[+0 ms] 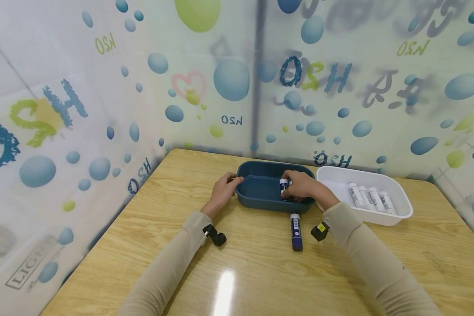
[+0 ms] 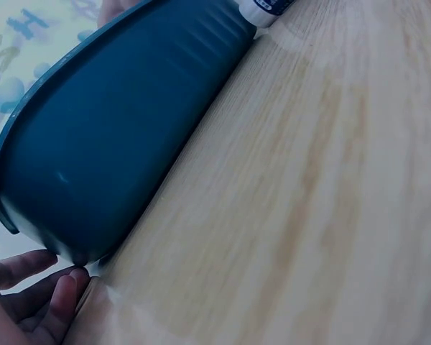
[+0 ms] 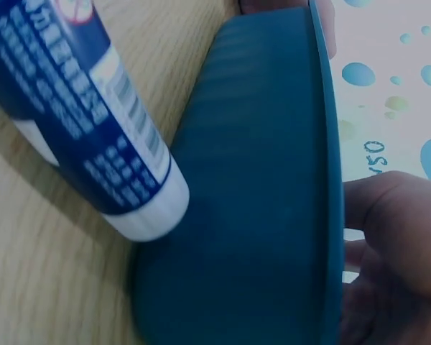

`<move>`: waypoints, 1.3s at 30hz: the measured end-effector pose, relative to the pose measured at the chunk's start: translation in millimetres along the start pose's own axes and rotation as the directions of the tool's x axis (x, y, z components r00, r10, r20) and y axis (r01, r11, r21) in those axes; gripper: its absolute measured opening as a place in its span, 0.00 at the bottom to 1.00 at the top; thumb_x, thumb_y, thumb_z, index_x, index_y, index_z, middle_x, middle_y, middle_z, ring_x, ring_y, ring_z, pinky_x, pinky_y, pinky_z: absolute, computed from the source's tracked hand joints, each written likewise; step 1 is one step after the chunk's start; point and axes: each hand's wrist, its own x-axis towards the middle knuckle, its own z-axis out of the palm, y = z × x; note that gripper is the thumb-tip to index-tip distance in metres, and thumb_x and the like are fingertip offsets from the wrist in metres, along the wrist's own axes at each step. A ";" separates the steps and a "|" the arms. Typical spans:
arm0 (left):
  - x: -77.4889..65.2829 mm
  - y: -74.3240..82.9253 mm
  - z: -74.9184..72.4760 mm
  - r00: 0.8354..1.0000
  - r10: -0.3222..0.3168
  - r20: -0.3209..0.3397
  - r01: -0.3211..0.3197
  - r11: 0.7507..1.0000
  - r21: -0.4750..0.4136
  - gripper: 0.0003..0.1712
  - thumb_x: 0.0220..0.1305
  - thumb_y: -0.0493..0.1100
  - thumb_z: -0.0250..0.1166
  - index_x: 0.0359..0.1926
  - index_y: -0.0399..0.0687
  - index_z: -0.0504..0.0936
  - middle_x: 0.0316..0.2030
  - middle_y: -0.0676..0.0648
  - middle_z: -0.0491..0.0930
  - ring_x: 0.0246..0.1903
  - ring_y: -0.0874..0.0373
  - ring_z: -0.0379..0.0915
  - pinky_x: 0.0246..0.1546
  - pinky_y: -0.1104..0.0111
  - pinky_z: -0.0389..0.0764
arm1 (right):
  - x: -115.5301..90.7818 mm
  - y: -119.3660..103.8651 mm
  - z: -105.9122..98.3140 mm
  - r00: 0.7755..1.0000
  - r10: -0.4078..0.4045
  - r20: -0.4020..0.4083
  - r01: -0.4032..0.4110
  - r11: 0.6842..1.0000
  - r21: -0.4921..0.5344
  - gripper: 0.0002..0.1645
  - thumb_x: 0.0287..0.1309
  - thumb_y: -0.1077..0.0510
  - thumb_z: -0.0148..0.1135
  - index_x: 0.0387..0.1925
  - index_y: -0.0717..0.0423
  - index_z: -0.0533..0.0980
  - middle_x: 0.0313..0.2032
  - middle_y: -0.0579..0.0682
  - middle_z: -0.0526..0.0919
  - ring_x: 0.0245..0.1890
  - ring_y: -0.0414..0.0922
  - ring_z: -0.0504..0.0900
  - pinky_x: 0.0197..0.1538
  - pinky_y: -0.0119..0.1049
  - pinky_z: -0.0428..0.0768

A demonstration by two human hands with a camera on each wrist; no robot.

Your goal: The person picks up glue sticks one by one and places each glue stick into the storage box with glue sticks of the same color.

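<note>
A dark teal plastic bin (image 1: pixel 260 203) stands on the table. My left hand (image 1: pixel 222 192) grips its left end, thumb over the rim and fingers outside, low against the wall in the left wrist view. Inside the bin's right half, my right hand (image 1: pixel 305 186) pinches a blue glue stick (image 1: pixel 283 186) with a white end, held upright. In the right wrist view the fingers of the right hand (image 3: pixel 399 244) show behind the bin's rim, and the held stick is hidden. A second blue glue stick (image 1: pixel 296 232) lies on the table before the bin, its white end near the wall.
To the right, close beside the teal bin, is a white bin (image 1: pixel 403 204) with several white tubes (image 1: pixel 365 198) lying side by side in it. The wooden table (image 1: pixel 253 259) meets a patterned curtain (image 1: pixel 229 131) at the back and left.
</note>
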 end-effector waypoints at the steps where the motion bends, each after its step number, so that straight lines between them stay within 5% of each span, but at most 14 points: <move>1: -0.2 0.4 0.0 1.000 0.000 0.000 0.000 1.000 0.000 0.24 0.75 0.58 0.58 0.60 0.48 0.80 0.48 0.44 0.83 0.33 0.54 0.76 0.35 0.66 0.77 | -0.2 0.2 -1.3 1.000 0.003 0.001 -0.003 1.000 -0.010 0.35 0.64 0.57 0.69 0.68 0.61 0.67 0.40 0.58 0.86 0.28 0.45 0.85 0.32 0.37 0.85; 15: -0.9 0.7 -0.2 1.000 -0.005 0.008 0.005 1.000 -0.009 0.25 0.74 0.59 0.58 0.61 0.48 0.80 0.49 0.44 0.83 0.34 0.53 0.76 0.36 0.65 0.78 | 1.8 4.2 -7.0 0.998 0.036 0.056 -0.031 0.996 -0.078 0.36 0.70 0.56 0.64 0.72 0.66 0.65 0.35 0.55 0.88 0.29 0.45 0.86 0.32 0.37 0.85; 26: -1.3 0.6 -1.7 1.000 -0.006 0.010 0.006 1.000 -0.004 0.26 0.74 0.59 0.58 0.62 0.48 0.79 0.49 0.44 0.83 0.34 0.54 0.76 0.37 0.65 0.78 | -12.7 9.3 -31.9 0.978 -0.019 -0.208 0.024 1.000 0.020 0.27 0.72 0.54 0.59 0.64 0.65 0.71 0.26 0.58 0.84 0.19 0.44 0.81 0.27 0.37 0.84; 39: -0.2 0.0 -0.8 1.000 0.008 0.012 -0.008 1.000 -0.002 0.25 0.74 0.59 0.58 0.60 0.48 0.80 0.46 0.44 0.83 0.32 0.54 0.75 0.35 0.66 0.78 | -54.7 14.0 -25.1 0.972 -0.076 -0.224 0.082 0.996 0.018 0.20 0.73 0.54 0.59 0.58 0.62 0.76 0.30 0.60 0.86 0.19 0.45 0.82 0.29 0.39 0.84</move>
